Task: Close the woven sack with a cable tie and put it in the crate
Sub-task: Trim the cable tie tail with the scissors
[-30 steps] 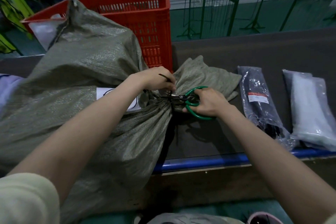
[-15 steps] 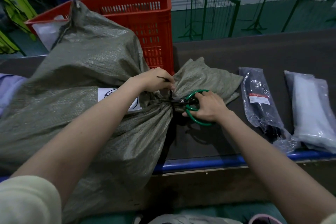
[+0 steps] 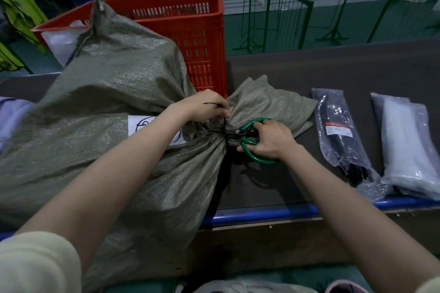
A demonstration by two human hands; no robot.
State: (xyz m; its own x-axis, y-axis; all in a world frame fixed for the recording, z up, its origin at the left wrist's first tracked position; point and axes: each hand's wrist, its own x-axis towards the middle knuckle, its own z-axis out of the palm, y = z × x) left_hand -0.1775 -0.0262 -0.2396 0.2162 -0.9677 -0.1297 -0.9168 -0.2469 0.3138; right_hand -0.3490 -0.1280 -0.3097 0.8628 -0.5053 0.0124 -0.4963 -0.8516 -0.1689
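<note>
A full grey-green woven sack [image 3: 114, 107] lies on the dark table, its neck gathered at the middle and its loose mouth fanned out to the right. A black cable tie [image 3: 222, 123] circles the neck. My left hand [image 3: 204, 106] pinches the tie's free tail above the neck. My right hand [image 3: 267, 141] grips green-handled scissors [image 3: 250, 144], whose blades sit at the tie beside the neck. The red plastic crate [image 3: 190, 31] stands behind the sack.
A clear bag of black cable ties [image 3: 342, 133] and a bag of white ones [image 3: 409, 145] lie at the right. The table's blue front edge [image 3: 262, 213] runs below. Green wire racks [image 3: 278, 12] stand on the floor beyond.
My hands stay at the sack's neck. The scissors have shifted slightly and their blades are closer on the tie's tail. The view has tilted a little.
</note>
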